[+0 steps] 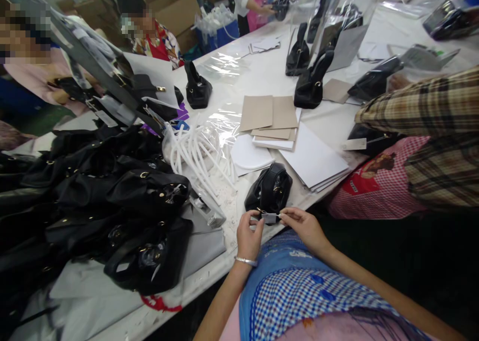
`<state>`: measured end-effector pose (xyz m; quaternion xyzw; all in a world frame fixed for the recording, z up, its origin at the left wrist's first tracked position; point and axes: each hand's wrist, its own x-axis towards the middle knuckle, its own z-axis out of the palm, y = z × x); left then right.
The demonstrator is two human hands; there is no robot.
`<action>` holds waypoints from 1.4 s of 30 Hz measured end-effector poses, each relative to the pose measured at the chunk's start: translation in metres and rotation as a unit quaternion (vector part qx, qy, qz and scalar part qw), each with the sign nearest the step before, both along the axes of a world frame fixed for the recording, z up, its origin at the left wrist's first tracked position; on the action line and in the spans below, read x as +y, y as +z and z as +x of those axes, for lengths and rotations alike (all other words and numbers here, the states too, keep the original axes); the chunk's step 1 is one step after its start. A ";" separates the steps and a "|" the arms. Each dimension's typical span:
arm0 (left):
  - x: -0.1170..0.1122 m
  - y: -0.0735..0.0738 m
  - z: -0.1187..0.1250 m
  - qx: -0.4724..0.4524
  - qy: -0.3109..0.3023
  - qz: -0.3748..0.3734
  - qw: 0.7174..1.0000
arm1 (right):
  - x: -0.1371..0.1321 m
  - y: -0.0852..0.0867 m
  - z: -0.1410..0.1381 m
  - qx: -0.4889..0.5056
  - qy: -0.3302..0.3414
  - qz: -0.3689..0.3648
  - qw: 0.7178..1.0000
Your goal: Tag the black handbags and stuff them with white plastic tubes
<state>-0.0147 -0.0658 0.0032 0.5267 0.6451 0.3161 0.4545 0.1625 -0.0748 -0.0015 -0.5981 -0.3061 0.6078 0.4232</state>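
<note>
A small black handbag (268,187) stands at the table's near edge, right in front of me. From its near side hangs a small pale hang tag (270,218). My left hand (250,235), with a silver bracelet at the wrist, pinches at the tag's left end, close to the bag's gold-coloured fitting. At the tag's right end, the thumb and fingertips of my right hand (304,227) are closed in a pinch. Whether they grip the tag's edge or a thin cord on it is too small to tell.
Black handbags (149,191) lie heaped at left beside white tubes (194,151). Beyond my bag are beige cards (258,112) and white sheets (314,154). A co-worker's plaid sleeve (419,104) reaches in from the right. A metal post (86,51) slants across the left.
</note>
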 end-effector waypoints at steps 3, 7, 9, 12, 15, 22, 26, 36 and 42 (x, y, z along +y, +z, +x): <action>0.001 -0.010 0.004 0.016 -0.023 -0.001 1.000 | 0.000 0.002 -0.002 0.017 -0.008 -0.019 1.000; 0.004 -0.019 0.009 0.042 -0.039 0.031 0.998 | -0.001 0.005 -0.001 0.018 0.033 -0.004 0.999; 0.005 -0.020 0.010 0.025 -0.040 0.020 0.999 | -0.003 0.004 0.004 -0.010 0.049 0.014 0.999; 0.004 -0.017 0.012 -0.112 -0.026 -0.122 0.986 | -0.008 0.002 0.014 -0.126 0.033 0.035 0.991; 0.001 -0.011 0.019 -0.263 0.001 -0.262 0.929 | -0.017 -0.001 0.022 -0.173 0.063 0.015 0.983; 0.015 0.002 0.013 -0.206 -0.086 -0.213 0.951 | -0.027 -0.002 0.040 -0.076 -0.003 -0.039 0.996; 0.052 0.006 -0.002 -0.103 0.000 -0.035 0.994 | -0.012 -0.005 0.047 -0.048 -0.105 0.017 0.993; 0.130 0.008 0.006 -0.169 -0.253 -0.137 0.943 | 0.056 -0.014 0.014 -0.175 -0.108 0.149 0.967; 0.125 0.001 -0.002 -0.222 -0.123 -0.113 0.961 | 0.059 -0.024 0.006 -0.218 -0.073 0.175 0.957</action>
